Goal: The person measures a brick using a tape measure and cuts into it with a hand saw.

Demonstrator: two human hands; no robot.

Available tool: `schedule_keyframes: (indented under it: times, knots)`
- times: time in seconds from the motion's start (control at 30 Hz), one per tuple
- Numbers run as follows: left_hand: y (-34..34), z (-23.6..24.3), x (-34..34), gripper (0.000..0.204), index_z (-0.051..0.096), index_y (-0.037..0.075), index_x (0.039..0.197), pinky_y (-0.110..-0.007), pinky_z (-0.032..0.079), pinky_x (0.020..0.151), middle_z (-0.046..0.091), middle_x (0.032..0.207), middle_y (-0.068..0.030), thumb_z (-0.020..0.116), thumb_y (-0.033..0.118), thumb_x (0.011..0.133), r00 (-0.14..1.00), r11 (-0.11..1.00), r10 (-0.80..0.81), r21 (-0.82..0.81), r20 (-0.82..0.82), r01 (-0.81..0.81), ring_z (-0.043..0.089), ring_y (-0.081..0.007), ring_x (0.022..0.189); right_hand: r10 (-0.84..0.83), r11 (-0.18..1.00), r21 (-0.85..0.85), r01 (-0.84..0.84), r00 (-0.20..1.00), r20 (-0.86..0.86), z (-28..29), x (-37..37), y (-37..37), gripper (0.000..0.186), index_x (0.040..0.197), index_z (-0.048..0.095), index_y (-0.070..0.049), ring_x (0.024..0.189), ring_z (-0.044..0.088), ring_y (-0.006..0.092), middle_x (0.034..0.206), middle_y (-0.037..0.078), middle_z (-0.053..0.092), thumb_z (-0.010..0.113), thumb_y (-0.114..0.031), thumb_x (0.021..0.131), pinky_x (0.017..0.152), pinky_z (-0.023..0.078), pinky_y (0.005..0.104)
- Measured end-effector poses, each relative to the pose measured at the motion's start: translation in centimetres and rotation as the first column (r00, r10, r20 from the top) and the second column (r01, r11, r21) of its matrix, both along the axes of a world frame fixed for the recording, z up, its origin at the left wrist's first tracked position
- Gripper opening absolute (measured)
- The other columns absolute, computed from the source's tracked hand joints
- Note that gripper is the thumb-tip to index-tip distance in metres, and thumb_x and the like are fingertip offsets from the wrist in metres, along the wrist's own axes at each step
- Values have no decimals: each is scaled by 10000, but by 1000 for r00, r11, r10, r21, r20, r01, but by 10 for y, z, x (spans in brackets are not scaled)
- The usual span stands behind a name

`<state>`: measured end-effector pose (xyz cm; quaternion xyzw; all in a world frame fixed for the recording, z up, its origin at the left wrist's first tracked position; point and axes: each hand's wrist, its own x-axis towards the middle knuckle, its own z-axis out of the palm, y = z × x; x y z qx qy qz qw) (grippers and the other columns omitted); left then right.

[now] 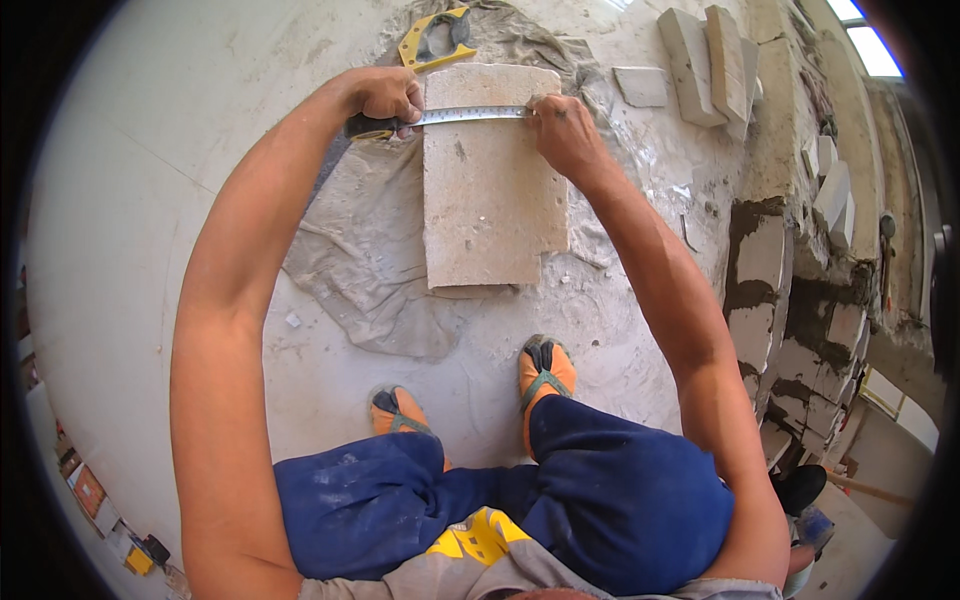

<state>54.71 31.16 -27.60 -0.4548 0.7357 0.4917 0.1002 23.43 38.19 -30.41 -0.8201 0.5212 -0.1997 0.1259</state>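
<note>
A pale rough block (492,205) with a notched near right corner lies on a crumpled dusty cloth (350,285). A steel tape (470,114) is stretched straight across its upper part. My left hand (390,98) is closed on the dark tape case (370,125) at the block's left edge. The fingers of my right hand (560,130) are bent at the tape's other end on the right edge, pressing or pinching it. Just beyond the block lies a yellow-handled saw (435,40), its blade mostly hidden.
Block offcuts (690,70) and a small slab (639,86) lie at the upper right. A partly built block wall (760,250) with dark mortar runs down the right side. My feet (545,375) stand on the pale floor (130,250). Small tools (140,555) lie at the lower left.
</note>
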Motion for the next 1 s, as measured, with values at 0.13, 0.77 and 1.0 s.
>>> schedule_keyframes:
  times: [0.13, 0.77, 1.0]
  knots:
    - [17, 1, 2, 180, 775, 3, 820, -317, 506, 662, 747, 743, -35, 678, 98, 939, 1000, 999, 2, 44, 7, -3, 655, -118, 664, 2, 1000, 10, -2, 1000, 25, 2, 3, 18, 146, 1002, 760, 35, 926, 712, 457, 951, 270, 726, 680, -49, 912, 824, 564, 491]
    - [107, 9, -8, 183, 755, -16, 788, -302, 505, 653, 704, 707, -28, 653, 46, 926, 999, 994, -4, 112, -32, 8, 643, -120, 655, 4, 998, 57, -11, 991, 130, 9, -6, 113, 104, 864, 666, 67, 894, 704, 482, 913, 292, 690, 615, -16, 899, 786, 566, 524]
    - [130, 10, -10, 164, 763, -2, 792, -317, 483, 667, 705, 707, -28, 668, 56, 911, 998, 998, -58, 32, 2, 57, 623, -117, 663, -3, 996, 86, -11, 988, 154, 7, -9, 135, 103, 896, 646, 65, 906, 697, 488, 945, 295, 682, 597, -22, 919, 789, 562, 529]
